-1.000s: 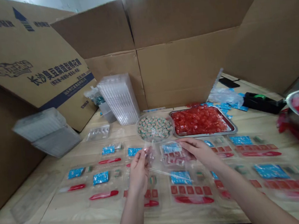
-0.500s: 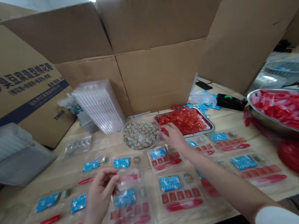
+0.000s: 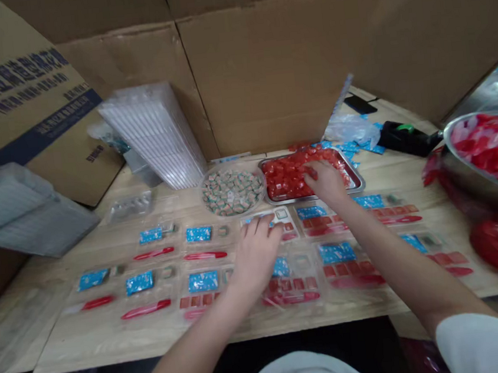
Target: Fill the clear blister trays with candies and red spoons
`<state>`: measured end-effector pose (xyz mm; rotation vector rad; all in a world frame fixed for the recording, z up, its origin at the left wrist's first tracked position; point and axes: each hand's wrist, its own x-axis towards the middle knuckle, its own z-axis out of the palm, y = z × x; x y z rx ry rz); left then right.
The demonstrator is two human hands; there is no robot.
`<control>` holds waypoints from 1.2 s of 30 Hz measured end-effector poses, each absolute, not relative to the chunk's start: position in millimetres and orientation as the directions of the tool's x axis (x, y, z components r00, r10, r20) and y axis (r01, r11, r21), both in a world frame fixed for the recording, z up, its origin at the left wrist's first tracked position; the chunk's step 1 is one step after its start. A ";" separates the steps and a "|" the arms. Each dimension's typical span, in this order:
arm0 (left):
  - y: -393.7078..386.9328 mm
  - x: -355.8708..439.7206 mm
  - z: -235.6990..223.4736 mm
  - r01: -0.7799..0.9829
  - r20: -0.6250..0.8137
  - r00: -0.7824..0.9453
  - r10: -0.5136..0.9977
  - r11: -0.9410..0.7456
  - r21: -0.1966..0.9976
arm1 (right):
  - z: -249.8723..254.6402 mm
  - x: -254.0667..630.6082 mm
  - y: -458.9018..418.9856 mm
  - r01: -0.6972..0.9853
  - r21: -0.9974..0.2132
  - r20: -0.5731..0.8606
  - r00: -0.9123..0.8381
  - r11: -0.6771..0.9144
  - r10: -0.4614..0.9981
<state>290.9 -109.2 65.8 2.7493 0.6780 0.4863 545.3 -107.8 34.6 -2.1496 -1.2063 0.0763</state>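
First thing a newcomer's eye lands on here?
Probably the steel tray of red cubes at the table's back centre, with the right hand in it. Below it, rows of clear trays hold blue packets and red pieces across the wooden table, the left hand on one. A large open cardboard box rises behind.

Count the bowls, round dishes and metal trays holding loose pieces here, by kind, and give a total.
Rectangular steel tray of red pieces: 1
Round clear dish of small pale pieces: 1
Round steel bowl of red pieces: 1
Total: 3
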 end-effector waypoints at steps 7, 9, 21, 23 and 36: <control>-206.4 244.7 25.9 0.401 0.111 0.863 0.492 -0.804 0.440 | 25.9 494.6 -210.0 0.066 -0.985 -0.114 0.457 -0.162 0.882; -202.6 241.5 23.0 0.364 0.088 0.897 0.434 -0.836 0.412 | 28.0 486.6 -225.2 -0.053 -0.978 -0.203 0.441 -0.201 0.874; -145.9 200.1 33.8 0.338 0.052 0.923 0.380 -0.870 0.359 | 17.9 465.1 -232.5 0.162 -0.956 -0.128 0.525 -0.247 0.841; -141.5 197.2 30.0 0.338 0.051 0.922 0.383 -0.864 0.373 | 17.4 463.4 -225.9 0.354 -0.918 -0.007 0.442 -0.182 0.897; -127.7 188.4 20.6 0.314 0.069 0.923 0.379 -0.843 0.437 | 27.5 452.1 -217.3 0.866 -0.479 0.066 -0.129 0.144 0.989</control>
